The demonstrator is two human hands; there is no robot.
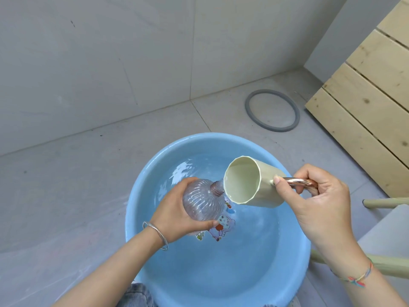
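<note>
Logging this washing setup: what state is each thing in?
Bottle: uncapped, tilted, gripped by left hand.
Mug: tipped sideways, rim by the bottle's neck, right hand holds its handle.
Basin: holds water.
Grey ring: lying flat, untouched.

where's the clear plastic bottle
Head view, left of centre: the left hand grips the bottle over the blue basin, neck beside the cream mug.

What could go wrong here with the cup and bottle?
1. The cup rim is much wider than the bottle neck, so a pour would probably miss, though the basin sits below.
2. The left hand grips the tilted bottle; if wet, it may slip into the basin.
</note>
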